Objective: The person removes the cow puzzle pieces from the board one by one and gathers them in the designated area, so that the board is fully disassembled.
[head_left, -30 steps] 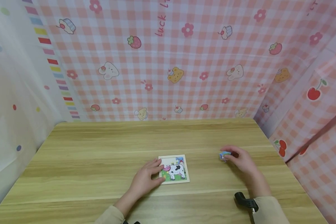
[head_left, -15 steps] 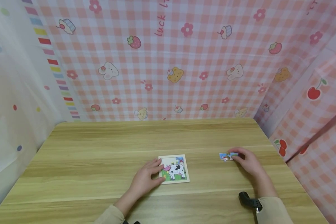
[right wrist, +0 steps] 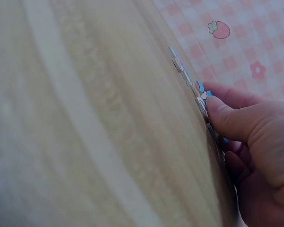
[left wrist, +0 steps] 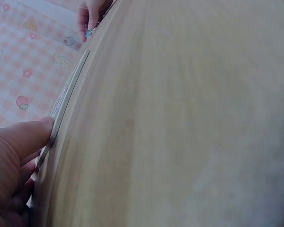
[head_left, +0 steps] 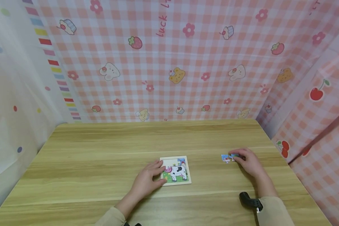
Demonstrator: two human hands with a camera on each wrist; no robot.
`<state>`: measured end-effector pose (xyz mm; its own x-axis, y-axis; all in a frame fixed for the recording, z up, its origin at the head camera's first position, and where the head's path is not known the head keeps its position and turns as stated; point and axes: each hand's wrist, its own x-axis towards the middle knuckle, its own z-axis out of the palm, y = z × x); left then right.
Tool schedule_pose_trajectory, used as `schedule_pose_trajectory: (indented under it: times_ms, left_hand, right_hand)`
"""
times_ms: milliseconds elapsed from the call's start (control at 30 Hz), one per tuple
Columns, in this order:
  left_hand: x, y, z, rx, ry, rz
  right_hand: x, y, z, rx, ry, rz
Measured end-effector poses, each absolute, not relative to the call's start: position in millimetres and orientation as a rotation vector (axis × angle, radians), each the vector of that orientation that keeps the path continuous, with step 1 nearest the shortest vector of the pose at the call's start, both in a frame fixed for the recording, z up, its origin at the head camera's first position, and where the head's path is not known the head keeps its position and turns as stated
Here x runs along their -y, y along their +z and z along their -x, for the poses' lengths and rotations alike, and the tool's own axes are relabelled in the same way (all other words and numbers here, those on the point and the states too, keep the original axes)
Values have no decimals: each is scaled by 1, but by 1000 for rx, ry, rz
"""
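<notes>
A square cow puzzle board [head_left: 179,172] with a pale wooden frame lies on the table; its upper left part shows bare white. My left hand [head_left: 147,180] rests on its left edge, thumb and fingertips touching the picture. In the left wrist view, the thumb [left wrist: 35,135] lies along the board's thin edge. My right hand [head_left: 250,163] pinches a small blue and green jigsaw piece [head_left: 235,156] between thumb and fingers, low over the table. Just left of it lies another jigsaw piece [head_left: 225,158], mostly blue and white. The fingers partly hide the pinched piece.
The wooden table [head_left: 107,141] runs back to a pink checked curtain [head_left: 158,94]. More cloth hangs at the left and right sides. A black wrist mount [head_left: 250,201] sticks out from the right sleeve.
My right hand has moved right from over the left jigsaw piece, uncovering it, then shifted slightly back left with another piece pinched. The left hand and the puzzle board stay still.
</notes>
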<state>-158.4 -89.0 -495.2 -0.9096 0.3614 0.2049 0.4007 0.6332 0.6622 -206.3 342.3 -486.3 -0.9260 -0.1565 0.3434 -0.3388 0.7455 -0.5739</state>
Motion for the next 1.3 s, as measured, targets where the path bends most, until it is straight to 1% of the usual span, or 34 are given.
schedule_pose_trajectory:
  times_ms: [533,967,1300]
  left_hand:
    - [89,-495,158,2793,-1160,651]
    - [89,-495,158,2806,-1136,651]
    - [89,-496,159,2800,-1133,656]
  right_hand:
    - [-343,-484,206,2765,994,-310]
    - [-346,-486,207,2729,989,-352]
    - [-348,-484,203,2719,1085,-327]
